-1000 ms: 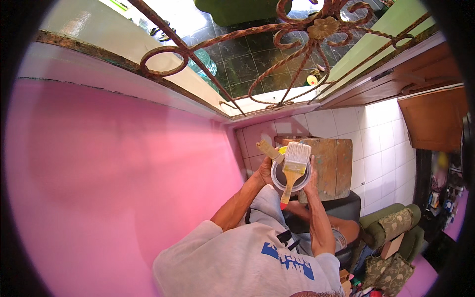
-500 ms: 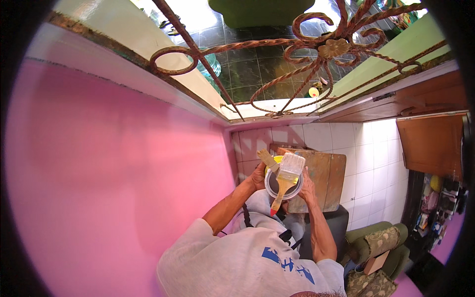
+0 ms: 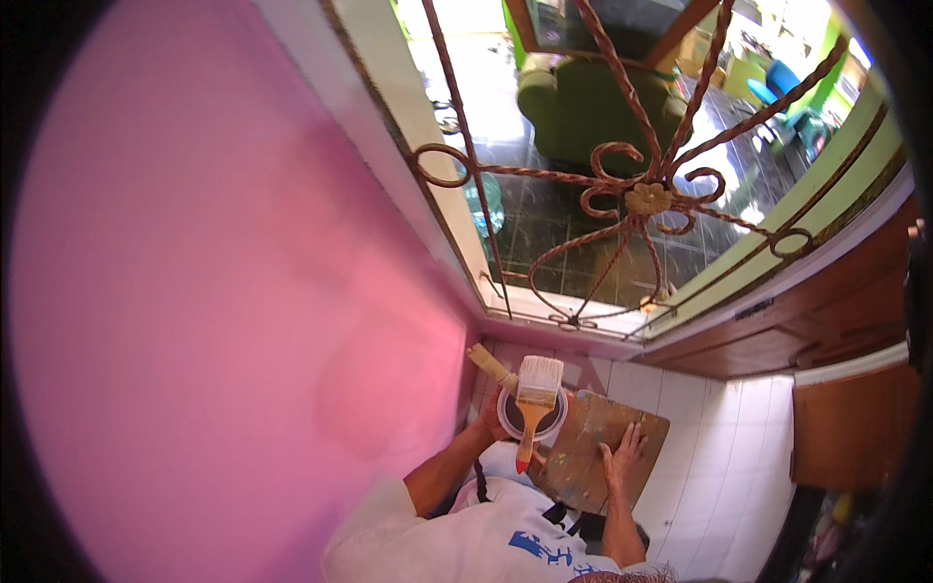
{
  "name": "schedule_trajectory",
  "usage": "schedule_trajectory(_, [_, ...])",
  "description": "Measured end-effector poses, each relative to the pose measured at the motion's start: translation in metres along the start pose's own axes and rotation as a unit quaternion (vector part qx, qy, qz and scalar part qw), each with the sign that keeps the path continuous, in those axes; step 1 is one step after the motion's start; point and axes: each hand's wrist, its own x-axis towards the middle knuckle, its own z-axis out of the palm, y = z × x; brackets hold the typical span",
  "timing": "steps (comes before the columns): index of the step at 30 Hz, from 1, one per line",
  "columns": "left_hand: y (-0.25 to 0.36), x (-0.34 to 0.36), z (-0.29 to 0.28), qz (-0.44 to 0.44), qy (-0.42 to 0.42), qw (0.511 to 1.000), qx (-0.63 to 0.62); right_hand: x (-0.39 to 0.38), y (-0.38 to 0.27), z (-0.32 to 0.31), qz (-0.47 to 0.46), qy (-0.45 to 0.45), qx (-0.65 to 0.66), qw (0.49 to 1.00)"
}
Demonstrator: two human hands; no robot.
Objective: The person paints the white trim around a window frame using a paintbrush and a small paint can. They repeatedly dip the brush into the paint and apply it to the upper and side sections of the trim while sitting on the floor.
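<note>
My left hand [image 3: 492, 420] is wrapped round the side of a small paint can [image 3: 508, 424] with a pale rim. Across the can's mouth lies a wide paintbrush [image 3: 534, 416], its bristles coated whitish and its wooden handle, red at the tip, toward me. A second, narrower brush [image 3: 493, 365] with tan bristles leans out over the can's far left rim. Beside the can is a paint-spotted wooden board [image 3: 598, 476], like a stool top. My right hand [image 3: 627, 454] rests on it with fingers spread, holding nothing. The can's underside is hidden.
A pink wall [image 3: 214, 291] rises close on my left. Ahead, a window opening has a rusty twisted-iron grille [image 3: 648, 198]. White floor tiles [image 3: 719, 428] run to the right, toward a brown wooden cabinet [image 3: 844, 428]. A green armchair [image 3: 603, 112] stands beyond the grille.
My right hand has left the can and now lies on the wooden board. My left hand still holds the can with both brushes. The view has tilted up, showing more beyond the grille.
</note>
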Motion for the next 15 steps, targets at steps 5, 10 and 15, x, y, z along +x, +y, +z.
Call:
schedule_trajectory(5, [-0.036, -0.021, 0.025, 0.012, -0.048, 0.994, -0.098, -0.009, 0.04, -0.02, 0.205, 0.032, 0.087, 0.974])
schedule_trajectory(10, [-0.104, -0.059, 0.07, 0.07, -0.107, 0.991, -0.028, -0.017, 0.118, -0.018, 0.192, -0.054, 0.457, 0.867])
schedule_trajectory(15, [-0.156, -0.074, 0.063, 0.105, -0.126, 0.986, 0.018, 0.009, 0.156, 0.016, 0.182, -0.164, 0.642, 0.726])
